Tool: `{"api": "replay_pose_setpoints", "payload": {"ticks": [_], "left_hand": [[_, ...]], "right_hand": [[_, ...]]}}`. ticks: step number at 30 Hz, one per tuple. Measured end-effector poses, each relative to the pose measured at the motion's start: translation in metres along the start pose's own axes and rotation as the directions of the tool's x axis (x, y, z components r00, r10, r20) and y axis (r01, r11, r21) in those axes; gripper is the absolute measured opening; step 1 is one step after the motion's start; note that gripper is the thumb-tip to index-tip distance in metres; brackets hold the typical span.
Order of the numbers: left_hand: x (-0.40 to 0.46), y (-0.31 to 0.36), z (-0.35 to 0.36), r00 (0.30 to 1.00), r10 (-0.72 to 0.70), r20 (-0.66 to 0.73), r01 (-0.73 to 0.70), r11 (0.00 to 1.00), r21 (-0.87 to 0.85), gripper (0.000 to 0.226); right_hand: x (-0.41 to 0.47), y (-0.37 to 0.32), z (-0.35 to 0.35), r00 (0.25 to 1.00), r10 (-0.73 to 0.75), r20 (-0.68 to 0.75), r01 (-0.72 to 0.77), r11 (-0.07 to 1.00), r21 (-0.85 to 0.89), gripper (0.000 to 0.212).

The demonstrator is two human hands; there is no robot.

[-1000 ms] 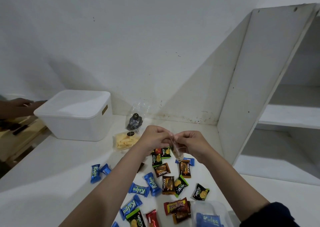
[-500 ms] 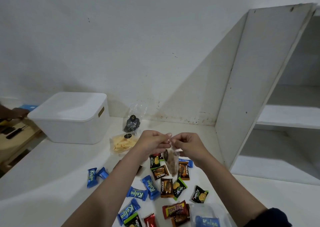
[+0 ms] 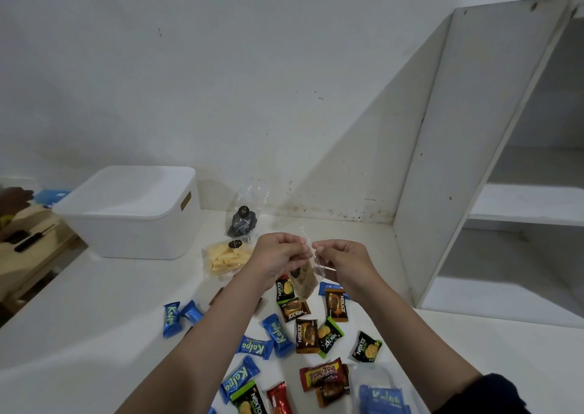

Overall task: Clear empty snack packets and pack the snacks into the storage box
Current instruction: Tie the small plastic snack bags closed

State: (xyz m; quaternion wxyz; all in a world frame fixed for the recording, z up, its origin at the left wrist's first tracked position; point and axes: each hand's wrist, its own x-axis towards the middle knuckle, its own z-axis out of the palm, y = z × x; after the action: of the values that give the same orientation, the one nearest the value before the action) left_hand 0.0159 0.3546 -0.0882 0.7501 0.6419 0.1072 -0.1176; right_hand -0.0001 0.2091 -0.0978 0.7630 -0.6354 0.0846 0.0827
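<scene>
My left hand point(image 3: 278, 257) and my right hand point(image 3: 344, 260) both pinch the top of a small clear plastic packet point(image 3: 304, 282) with brown snack inside, held above the counter. Under my hands lie several wrapped snacks: blue Kalpa bars point(image 3: 279, 336), brown and green Nextar packs point(image 3: 335, 305) and a red Beng-Beng bar point(image 3: 320, 373). A clear bag of yellow sticks point(image 3: 225, 259) and a clear bag with dark pieces point(image 3: 242, 222) sit further back. The white storage box point(image 3: 132, 212) with its lid on stands at the back left.
A clear plastic tub point(image 3: 376, 379) holding a blue Kalpa bar sits at the bottom edge. A white shelf unit point(image 3: 442, 160) rises on the right. Another person's hand point(image 3: 14, 197) is at the far left over a wooden surface point(image 3: 34, 249).
My hands have drawn slightly apart at the packet's top and the packet hangs lower between them. The other person's hand at the left has shifted.
</scene>
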Motion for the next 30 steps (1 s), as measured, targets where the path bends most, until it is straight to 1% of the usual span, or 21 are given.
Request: {"api": "replay_pose_setpoints", "payload": {"ticks": [3, 6, 8, 12, 15, 17, 18, 21, 22, 23, 26, 27, 28, 29, 30], "left_hand": [[-0.002, 0.001, 0.001, 0.999, 0.037, 0.006, -0.037, 0.999, 0.012, 0.014], [-0.005, 0.001, 0.000, 0.998, 0.060, 0.025, -0.060, 0.998, 0.022, 0.016], [-0.006, 0.001, -0.001, 0.997, 0.065, 0.027, -0.066, 0.998, 0.024, 0.017], [-0.007, -0.001, -0.002, 0.998, 0.068, 0.017, -0.069, 0.998, 0.014, 0.017], [-0.008, -0.001, -0.002, 0.997, 0.072, -0.009, -0.072, 0.997, 0.023, 0.014], [-0.007, 0.000, -0.003, 0.996, 0.083, -0.042, -0.082, 0.996, 0.024, 0.011], [-0.007, 0.001, -0.005, 0.995, 0.083, -0.059, -0.083, 0.997, 0.006, 0.010], [-0.003, 0.003, -0.008, 0.993, 0.061, -0.097, -0.068, 0.994, -0.081, 0.008], [-0.002, 0.004, -0.007, 0.994, 0.052, -0.094, -0.062, 0.992, -0.107, 0.008], [0.000, 0.005, -0.006, 0.995, 0.048, -0.085, -0.059, 0.990, -0.128, 0.008], [0.002, 0.006, -0.001, 0.998, 0.057, -0.041, -0.063, 0.986, -0.155, 0.008], [0.003, 0.005, -0.001, 0.997, 0.063, -0.038, -0.068, 0.987, -0.144, 0.008], [0.005, 0.004, -0.001, 0.996, 0.070, -0.057, -0.076, 0.991, -0.112, 0.008], [0.007, 0.001, -0.002, 0.990, 0.091, -0.108, -0.095, 0.995, -0.034, 0.010], [0.009, -0.004, -0.004, 0.976, 0.129, -0.178, -0.115, 0.990, 0.085, 0.016]], "right_hand": [[0.000, 0.004, 0.003, 0.999, 0.004, -0.050, -0.003, 1.000, 0.029, 0.016], [-0.001, 0.005, 0.005, 0.998, -0.003, -0.070, 0.005, 1.000, 0.026, 0.016], [-0.001, 0.006, 0.005, 0.997, -0.003, -0.073, 0.004, 1.000, 0.016, 0.017], [-0.002, 0.008, 0.006, 0.999, 0.008, -0.053, -0.006, 0.999, 0.048, 0.017], [-0.008, 0.005, 0.007, 0.998, -0.055, -0.008, 0.055, 0.998, -0.002, 0.012], [-0.012, 0.004, 0.005, 0.992, -0.120, 0.046, 0.124, 0.987, -0.102, 0.009], [-0.013, 0.005, 0.003, 0.987, -0.146, 0.073, 0.157, 0.971, -0.178, 0.016], [-0.010, 0.022, -0.006, 0.972, -0.196, 0.126, 0.231, 0.887, -0.399, 0.061], [-0.009, 0.029, -0.007, 0.970, -0.205, 0.132, 0.243, 0.861, -0.446, 0.067], [-0.006, 0.036, -0.008, 0.966, -0.222, 0.131, 0.258, 0.841, -0.476, 0.064], [0.002, 0.048, -0.007, 0.948, -0.310, 0.073, 0.305, 0.818, -0.488, 0.021], [0.004, 0.048, -0.007, 0.943, -0.329, 0.049, 0.312, 0.825, -0.471, 0.015], [0.007, 0.048, -0.008, 0.941, -0.338, 0.032, 0.316, 0.837, -0.448, 0.016], [0.009, 0.047, -0.008, 0.943, -0.333, 0.020, 0.310, 0.852, -0.421, 0.020], [0.011, 0.047, -0.009, 0.948, -0.319, 0.008, 0.297, 0.871, -0.392, 0.025]]}}
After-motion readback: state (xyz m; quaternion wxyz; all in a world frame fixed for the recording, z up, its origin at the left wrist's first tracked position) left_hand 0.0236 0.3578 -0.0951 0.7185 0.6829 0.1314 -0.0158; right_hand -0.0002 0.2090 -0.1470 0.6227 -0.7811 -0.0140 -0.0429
